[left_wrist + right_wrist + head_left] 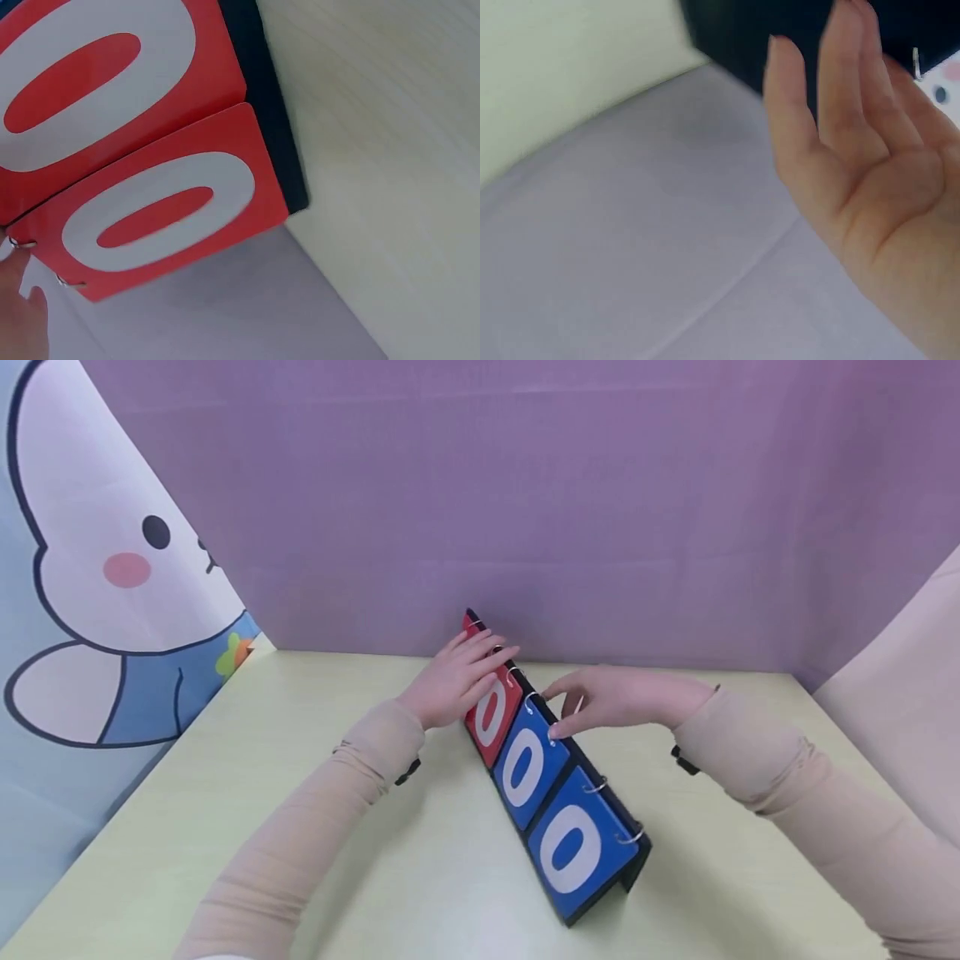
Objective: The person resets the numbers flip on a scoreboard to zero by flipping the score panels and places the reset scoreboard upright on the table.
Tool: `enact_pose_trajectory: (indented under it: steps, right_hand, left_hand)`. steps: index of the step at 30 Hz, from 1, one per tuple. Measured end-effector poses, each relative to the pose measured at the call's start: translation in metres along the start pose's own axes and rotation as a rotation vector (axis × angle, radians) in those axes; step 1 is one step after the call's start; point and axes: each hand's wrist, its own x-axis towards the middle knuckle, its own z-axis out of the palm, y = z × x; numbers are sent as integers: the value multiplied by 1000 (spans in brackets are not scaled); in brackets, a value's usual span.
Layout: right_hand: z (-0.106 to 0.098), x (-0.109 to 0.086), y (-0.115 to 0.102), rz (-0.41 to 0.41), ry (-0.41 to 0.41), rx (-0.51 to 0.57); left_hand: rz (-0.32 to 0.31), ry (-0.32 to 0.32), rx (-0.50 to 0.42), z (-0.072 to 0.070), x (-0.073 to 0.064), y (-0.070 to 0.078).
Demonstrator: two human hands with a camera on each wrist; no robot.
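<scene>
A flip scoreboard (536,827) shaped like a tent stands at a slant on the table. Its front shows two red cards and two blue cards on metal rings; the left wrist view shows white zeros on the red cards (161,214). My left hand (457,681) rests over the top edge at the far, red end, fingers extended and partly covering the cards. Beside the middle of the top edge is my right hand (611,697), thumb tip by a ring of the nearer-middle blue card (522,767). Its fingers (847,97) extend across the dark back in the right wrist view.
The pale table (360,877) surrounds the scoreboard. A purple cloth (525,485) hangs behind it, close to the board's far end. At the left is a printed cartoon cloth (75,568); a pale cloth (900,693) hangs at the right.
</scene>
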Motion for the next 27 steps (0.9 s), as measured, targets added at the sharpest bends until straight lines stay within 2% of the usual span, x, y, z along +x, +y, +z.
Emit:
enact_pose_trajectory:
  steps: [9,14,18,21,23,25,27]
  right_hand:
    - [-22,5,13,46,109,-172]
    - [-28,8,25,70,207,-288]
    - [-30,10,32,87,250,-300]
    - [-29,8,35,84,238,-290]
    - [-28,2,38,71,232,-271]
    - [-27,-10,43,81,230,-235]
    - [-28,-24,50,128,209,-181]
  left_hand:
    - [-95,34,118,0,-14,-3]
    - [-141,53,153,1,-20,4]
    - [-149,49,162,-4,-23,10]
    - [-164,43,80,-12,-25,11]
    - [-194,70,-8,-18,-28,7]
    - [-254,128,-97,-24,-31,-2]
    - [-345,180,-158,-30,-35,-15]
